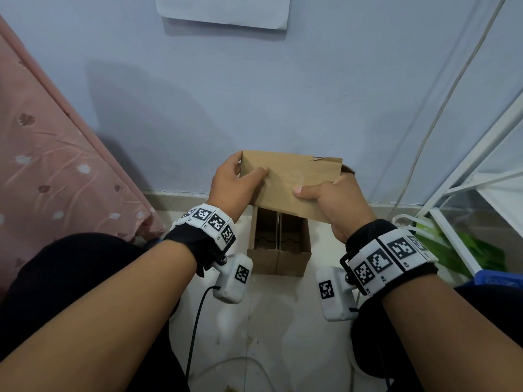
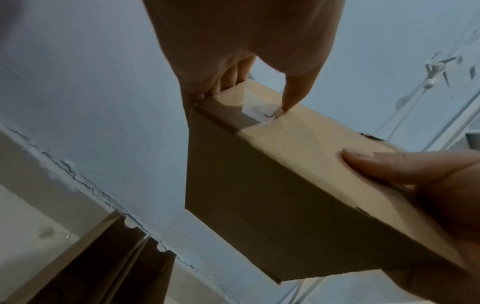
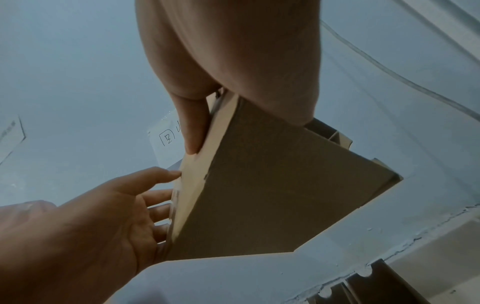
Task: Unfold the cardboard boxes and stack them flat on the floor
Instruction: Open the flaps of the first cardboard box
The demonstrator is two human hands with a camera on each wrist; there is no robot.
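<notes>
Cardboard of this thin brown kind looks light and fairly stiff along its panels, yet it should give readily at the creases — so the small cardboard box [image 1: 288, 183] is best taken at its ends, near the corners, where a push can collapse it without tearing a flap. It is held up in the air in front of the blue wall [image 1: 254, 94], above a second, open cardboard box [image 1: 278, 246] that stands on the floor [image 1: 283, 321] against the wall.

My left hand [image 1: 233, 183] grips the box's left end, thumb laid across the near face and fingers wrapped behind. My right hand [image 1: 335, 202] pinches the right end — thumb pressed flat on the near face, fingers hidden behind and beneath. Both wrists are raised and angled inward toward each other, forearms reaching forward from the lap. A torn edge at the top right corner suggests the board rips easily.
</notes>
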